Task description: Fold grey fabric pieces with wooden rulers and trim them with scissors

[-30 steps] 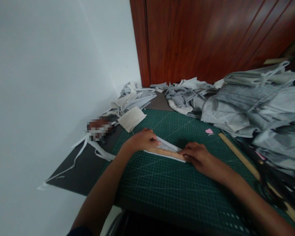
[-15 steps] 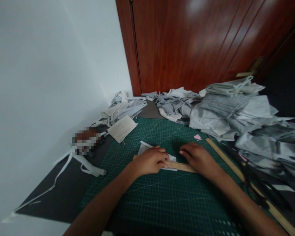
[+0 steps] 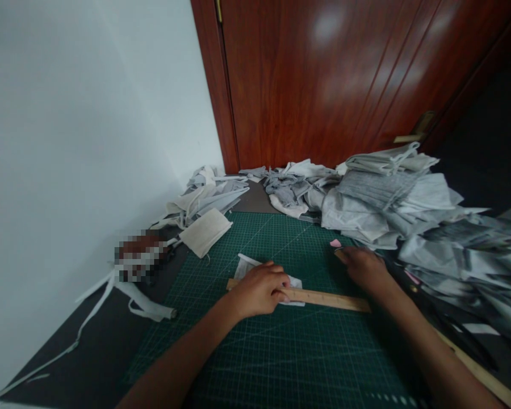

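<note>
My left hand (image 3: 262,288) has its fingers curled over a short wooden ruler (image 3: 327,298), pressing it onto a small piece of pale grey-white fabric (image 3: 247,263). Part of the fabric is hidden under that hand. Both lie on a green gridded cutting mat (image 3: 281,346). Farther to the right, my right hand (image 3: 366,270) is over the upper end of a long wooden strip (image 3: 481,363). Its fingers are smeared and mostly turned away, so their grip does not show. A small pink scrap (image 3: 335,243) lies just beyond its fingertips.
A large heap of grey fabric pieces (image 3: 378,199) stands at the back right. More scraps (image 3: 204,196) are piled at the back left. A folded cream cloth (image 3: 206,232) lies on the mat's left edge. Dark scissors (image 3: 472,338) are partly hidden by my right arm.
My right hand has left the short ruler's right end and moved right and away, to the long strip's end. My left hand stays on the ruler. The view has shifted slightly.
</note>
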{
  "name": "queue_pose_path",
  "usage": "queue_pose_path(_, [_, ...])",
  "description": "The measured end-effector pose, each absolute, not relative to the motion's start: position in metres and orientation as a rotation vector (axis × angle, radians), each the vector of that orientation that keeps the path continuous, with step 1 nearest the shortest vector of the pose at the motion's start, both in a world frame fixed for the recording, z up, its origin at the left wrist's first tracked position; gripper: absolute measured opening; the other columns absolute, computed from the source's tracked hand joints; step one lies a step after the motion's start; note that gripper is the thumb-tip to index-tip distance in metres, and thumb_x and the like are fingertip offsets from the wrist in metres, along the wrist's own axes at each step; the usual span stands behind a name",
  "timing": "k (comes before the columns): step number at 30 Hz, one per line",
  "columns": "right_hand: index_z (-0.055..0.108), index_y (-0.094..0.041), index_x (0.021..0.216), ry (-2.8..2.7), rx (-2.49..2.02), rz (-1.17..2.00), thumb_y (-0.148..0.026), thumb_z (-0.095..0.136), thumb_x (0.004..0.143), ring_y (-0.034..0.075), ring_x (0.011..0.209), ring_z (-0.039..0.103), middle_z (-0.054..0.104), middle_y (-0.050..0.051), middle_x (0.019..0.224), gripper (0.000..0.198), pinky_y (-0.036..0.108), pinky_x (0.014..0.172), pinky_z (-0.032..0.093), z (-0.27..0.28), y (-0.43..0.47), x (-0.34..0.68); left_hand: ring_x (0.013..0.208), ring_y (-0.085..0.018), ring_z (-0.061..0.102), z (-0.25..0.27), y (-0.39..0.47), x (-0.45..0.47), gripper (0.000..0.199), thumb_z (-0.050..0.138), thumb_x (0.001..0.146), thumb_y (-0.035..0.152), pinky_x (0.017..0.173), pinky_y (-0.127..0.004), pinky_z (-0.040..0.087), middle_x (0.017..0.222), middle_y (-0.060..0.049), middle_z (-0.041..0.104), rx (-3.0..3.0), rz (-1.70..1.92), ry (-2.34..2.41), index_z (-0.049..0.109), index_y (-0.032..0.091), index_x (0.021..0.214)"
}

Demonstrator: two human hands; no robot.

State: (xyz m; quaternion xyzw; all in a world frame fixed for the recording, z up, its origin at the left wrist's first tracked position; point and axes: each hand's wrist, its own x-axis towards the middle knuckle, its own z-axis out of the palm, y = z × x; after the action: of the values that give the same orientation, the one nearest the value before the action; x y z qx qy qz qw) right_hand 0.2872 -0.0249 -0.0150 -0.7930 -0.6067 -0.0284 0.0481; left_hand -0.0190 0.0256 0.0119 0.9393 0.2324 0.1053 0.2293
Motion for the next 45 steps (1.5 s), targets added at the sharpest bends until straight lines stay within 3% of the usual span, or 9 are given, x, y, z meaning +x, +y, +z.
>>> queue_pose_path(4, [0.069, -0.018, 0.114, -1.936, -2.306, -0.037, -0.025, 0.061, 0.096, 0.028, 0.106, 0.071, 0.075, 0.015, 0.110, 0.021, 0.037, 0.087, 0.052, -0.024, -0.024, 0.287, 0.095, -0.019, 0.061, 0.013, 0.026, -0.020, 0.012, 0.071, 0.087, 0.011, 0.091, -0.031, 0.044, 0.094, 0.000, 0.065, 2.617, 0.263, 0.595, 0.067, 0.021, 0.092])
queue_pose_path(7, [0.069, -0.020, 0.097, -1.865, -2.393, -0.047, -0.042, 0.066, 0.092, 0.035, 0.096, 0.071, 0.074, 0.017, 0.101, 0.023, 0.043, 0.076, 0.053, -0.027, -0.034, 0.299, 0.095, -0.018, 0.062, 0.013, 0.027, -0.021, 0.012, 0.071, 0.087, 0.011, 0.090, -0.030, 0.043, 0.095, 0.001, 0.066, 2.606, 0.267, 0.574, 0.067, 0.021, 0.092])
queue_pose_path(12, [0.065, -0.024, 0.080, -1.927, -2.139, 0.169, -0.033, 0.059, 0.093, 0.027, 0.080, 0.072, 0.075, 0.008, 0.084, 0.017, 0.035, 0.067, 0.050, -0.034, -0.034, 0.305, 0.095, -0.019, 0.062, 0.015, 0.026, -0.021, 0.008, 0.073, 0.088, 0.016, 0.083, -0.028, 0.043, 0.094, 0.000, 0.065, 2.634, 0.255, 0.600, 0.066, 0.020, 0.088])
queue_pose_path(19, [0.068, -0.017, 0.120, -2.025, -1.539, 0.234, -0.026, 0.051, 0.099, 0.026, 0.115, 0.066, 0.072, 0.015, 0.121, 0.028, 0.039, 0.102, 0.050, -0.025, -0.012, 0.245, 0.093, -0.019, 0.064, 0.016, 0.025, -0.021, 0.008, 0.075, 0.086, 0.015, 0.079, -0.028, 0.042, 0.092, 0.000, 0.067, 2.599, 0.230, 0.610, 0.070, 0.021, 0.090])
queue_pose_path(25, [0.070, -0.018, 0.111, -2.059, -2.137, 0.147, -0.031, 0.071, 0.087, 0.035, 0.110, 0.068, 0.072, 0.017, 0.118, 0.027, 0.044, 0.089, 0.051, -0.010, -0.039, 0.273, 0.095, -0.018, 0.064, 0.016, 0.028, -0.028, 0.012, 0.074, 0.085, 0.013, 0.078, -0.026, 0.041, 0.094, 0.001, 0.068, 2.551, 0.171, 0.594, 0.071, 0.022, 0.091])
queue_pose_path(28, [0.070, -0.016, 0.099, -2.076, -2.221, 0.087, -0.020, 0.064, 0.090, 0.033, 0.095, 0.071, 0.074, 0.016, 0.101, 0.012, 0.041, 0.079, 0.050, -0.010, -0.048, 0.281, 0.093, -0.018, 0.065, 0.017, 0.030, -0.030, 0.010, 0.075, 0.084, 0.014, 0.075, -0.026, 0.040, 0.092, 0.001, 0.068, 2.529, 0.161, 0.604, 0.071, 0.022, 0.089])
queue_pose_path(31, [0.070, -0.015, 0.091, -2.027, -2.085, 0.023, -0.014, 0.052, 0.096, 0.030, 0.090, 0.072, 0.074, 0.015, 0.093, 0.019, 0.040, 0.079, 0.050, -0.015, -0.038, 0.265, 0.092, -0.018, 0.064, 0.017, 0.031, -0.030, 0.008, 0.074, 0.084, 0.015, 0.074, -0.026, 0.040, 0.090, 0.001, 0.067, 2.520, 0.155, 0.583, 0.070, 0.022, 0.086])
queue_pose_path(38, [0.061, -0.014, 0.133, -2.005, -1.748, -0.019, -0.027, 0.050, 0.103, 0.025, 0.121, 0.064, 0.068, 0.016, 0.133, 0.034, 0.037, 0.103, 0.048, -0.010, -0.010, 0.237, 0.091, -0.018, 0.062, 0.019, 0.021, -0.021, 0.012, 0.070, 0.084, 0.010, 0.076, -0.026, 0.040, 0.091, 0.001, 0.065, 2.529, 0.205, 0.693, 0.066, 0.021, 0.087])
queue_pose_path(45, [0.073, -0.021, 0.102, -2.026, -2.243, -0.059, -0.028, 0.063, 0.095, 0.029, 0.101, 0.071, 0.075, 0.012, 0.109, 0.015, 0.037, 0.085, 0.051, -0.001, -0.046, 0.278, 0.096, -0.020, 0.063, 0.018, 0.018, -0.024, 0.012, 0.068, 0.087, 0.011, 0.078, -0.029, 0.040, 0.098, -0.001, 0.065, 2.630, 0.164, 0.723, 0.066, 0.022, 0.093])
